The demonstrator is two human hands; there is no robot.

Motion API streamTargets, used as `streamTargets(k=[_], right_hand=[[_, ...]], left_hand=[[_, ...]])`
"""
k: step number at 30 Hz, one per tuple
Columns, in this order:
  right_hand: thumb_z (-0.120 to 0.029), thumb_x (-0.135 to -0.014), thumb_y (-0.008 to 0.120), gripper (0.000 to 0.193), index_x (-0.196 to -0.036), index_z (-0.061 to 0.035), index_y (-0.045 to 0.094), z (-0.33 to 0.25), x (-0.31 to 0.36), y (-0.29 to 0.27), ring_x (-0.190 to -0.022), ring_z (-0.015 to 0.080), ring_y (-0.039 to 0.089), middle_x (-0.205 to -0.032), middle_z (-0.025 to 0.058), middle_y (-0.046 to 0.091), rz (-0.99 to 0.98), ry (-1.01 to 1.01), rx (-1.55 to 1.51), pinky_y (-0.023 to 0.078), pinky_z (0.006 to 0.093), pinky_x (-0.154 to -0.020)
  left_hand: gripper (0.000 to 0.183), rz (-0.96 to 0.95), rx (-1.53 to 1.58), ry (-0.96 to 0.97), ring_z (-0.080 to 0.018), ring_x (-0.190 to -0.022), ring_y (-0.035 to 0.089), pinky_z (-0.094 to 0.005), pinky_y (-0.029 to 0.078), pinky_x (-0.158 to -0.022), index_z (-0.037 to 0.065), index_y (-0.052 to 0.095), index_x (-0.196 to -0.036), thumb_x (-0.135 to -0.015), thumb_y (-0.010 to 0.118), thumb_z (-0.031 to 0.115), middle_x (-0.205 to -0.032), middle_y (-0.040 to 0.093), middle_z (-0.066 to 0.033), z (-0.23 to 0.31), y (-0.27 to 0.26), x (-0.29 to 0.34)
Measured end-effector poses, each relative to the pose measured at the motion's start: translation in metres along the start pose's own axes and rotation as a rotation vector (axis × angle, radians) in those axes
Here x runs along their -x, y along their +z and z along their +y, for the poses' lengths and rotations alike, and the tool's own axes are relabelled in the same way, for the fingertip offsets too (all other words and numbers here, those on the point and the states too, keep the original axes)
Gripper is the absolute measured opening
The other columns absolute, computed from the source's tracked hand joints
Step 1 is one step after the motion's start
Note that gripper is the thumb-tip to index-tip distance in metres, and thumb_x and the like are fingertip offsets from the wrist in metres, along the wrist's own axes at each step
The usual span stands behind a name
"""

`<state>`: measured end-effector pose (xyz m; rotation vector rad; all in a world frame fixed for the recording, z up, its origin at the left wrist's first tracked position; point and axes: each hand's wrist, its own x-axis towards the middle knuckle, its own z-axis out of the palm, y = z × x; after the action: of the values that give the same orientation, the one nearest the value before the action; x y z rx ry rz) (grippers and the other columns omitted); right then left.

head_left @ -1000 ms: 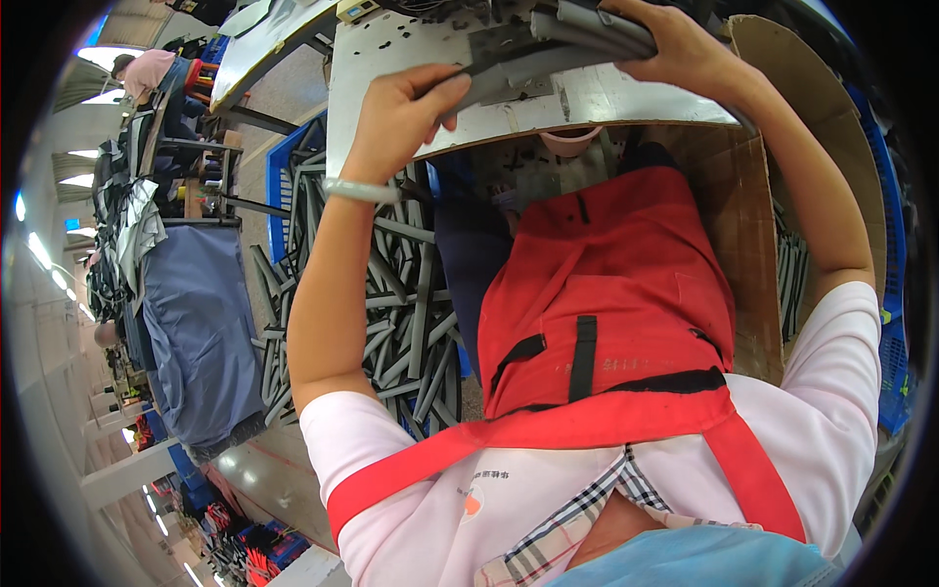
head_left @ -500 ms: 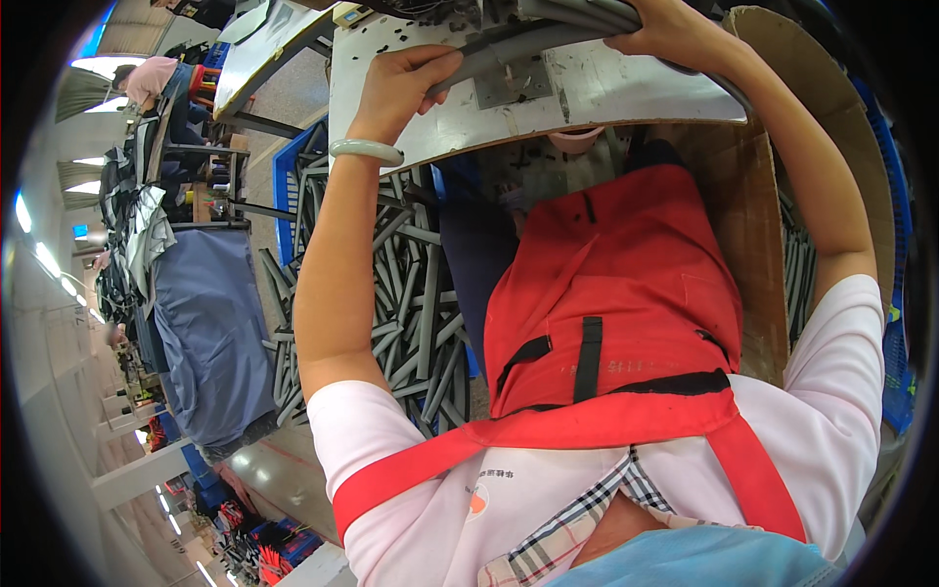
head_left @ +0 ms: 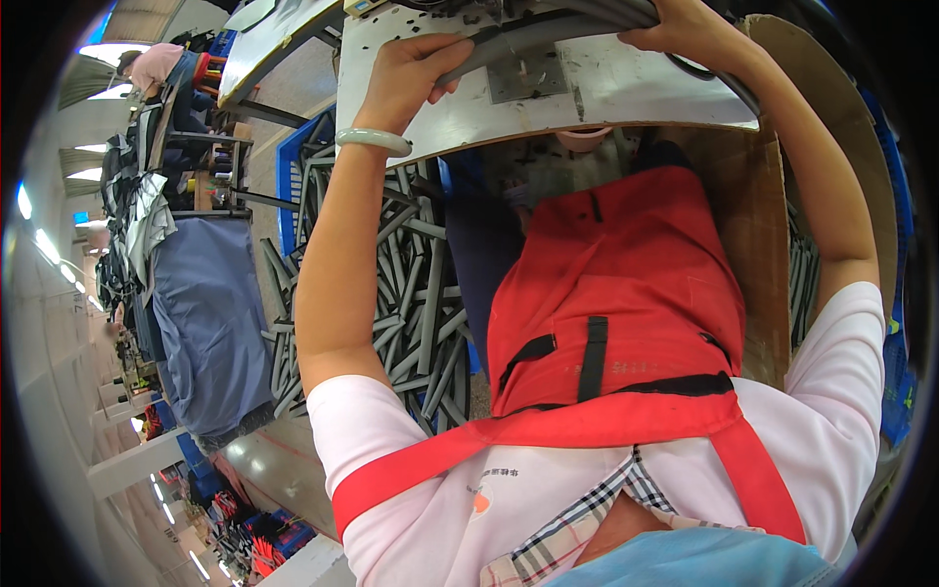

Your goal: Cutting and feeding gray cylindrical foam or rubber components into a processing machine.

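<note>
Grey rubber tube (head_left: 548, 34) gripped at both ends, left hand (head_left: 416, 78) & right hand (head_left: 685, 29), seating it on metal bench (head_left: 626, 93); next needs firm push

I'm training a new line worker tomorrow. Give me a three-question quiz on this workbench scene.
1. True or false: both hands grip the long grey rubber tube on the pale metal work plate.
2. What is on the left hand's wrist? A) watch B) pale green bangle C) glove
3. Fill in: the blue plastic crate of grey tubes lies to the person's ____ side.

Key: 1 true; 2 B; 3 left. The right hand grips the tube's other end.
</note>
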<state>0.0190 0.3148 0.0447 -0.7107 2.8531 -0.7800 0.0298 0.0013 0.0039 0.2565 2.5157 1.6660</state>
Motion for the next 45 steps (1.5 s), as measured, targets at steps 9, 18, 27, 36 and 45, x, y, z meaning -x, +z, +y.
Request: streamTargets(k=[9, 18, 27, 36, 45], right_hand=[[-0.022, -0.072, 0.075, 0.061, -0.121, 0.0058, 0.054, 0.042, -0.035, 0.005, -0.093, 0.0267, 0.063, -0.102, 0.0221, 0.065, 0.113, -0.155, -0.016, 0.048, 0.0360, -0.084], [-0.023, -0.072, 0.075, 0.060, -0.121, 0.0058, 0.055, 0.010, -0.008, -0.009, -0.093, 0.0264, 0.062, -0.100, 0.0209, 0.066, 0.160, -0.092, 0.025, 0.048, 0.0360, -0.084], [-0.022, -0.072, 0.075, 0.058, -0.119, 0.0056, 0.055, 0.017, -0.011, -0.010, -0.091, 0.0254, 0.063, -0.098, 0.0196, 0.066, 0.142, -0.133, -0.018, 0.048, 0.0355, -0.082], [-0.007, -0.067, 0.074, 0.046, -0.110, -0.0061, 0.058, -0.027, 0.050, 0.068, -0.114, 0.0335, 0.053, -0.116, 0.0134, 0.058, 0.011, -0.370, 0.151, 0.045, 0.0401, -0.097], [-0.009, -0.076, 0.058, 0.018, -0.091, -0.0028, 0.064, -0.072, 0.028, 0.175, -0.091, 0.0289, 0.065, -0.087, 0.0148, 0.066, 0.109, -0.564, 0.484, 0.050, 0.0402, -0.080]], left_hand=[[0.027, -0.046, 0.009, 0.029, -0.0061, -0.052, 0.042, -0.0201, 0.032, -0.049, -0.003, 0.068, -0.107, -0.091, 0.064, 0.019, -0.066, 0.055, -0.0012, -0.010, 0.000, -0.032], [0.026, -0.055, 0.047, 0.006, -0.0065, -0.053, 0.042, -0.0207, 0.032, -0.050, -0.002, 0.068, -0.107, -0.092, 0.063, 0.020, -0.066, 0.055, -0.0014, -0.003, -0.006, -0.013], [0.025, -0.060, 0.045, -0.002, -0.0084, -0.055, 0.048, -0.0223, 0.039, -0.052, -0.003, 0.069, -0.106, -0.090, 0.065, 0.015, -0.071, 0.061, -0.0051, -0.010, -0.017, -0.020], [0.034, -0.152, -0.016, -0.123, -0.0178, -0.077, 0.067, -0.0281, 0.054, -0.069, -0.006, 0.061, -0.115, -0.093, 0.061, 0.020, -0.091, 0.069, -0.0146, -0.023, 0.004, 0.019], [0.039, -0.342, 0.113, 0.044, -0.0070, -0.075, 0.053, -0.0228, 0.043, -0.068, 0.000, 0.063, -0.117, -0.092, 0.063, 0.030, -0.100, 0.069, -0.0025, -0.010, 0.072, 0.024]])
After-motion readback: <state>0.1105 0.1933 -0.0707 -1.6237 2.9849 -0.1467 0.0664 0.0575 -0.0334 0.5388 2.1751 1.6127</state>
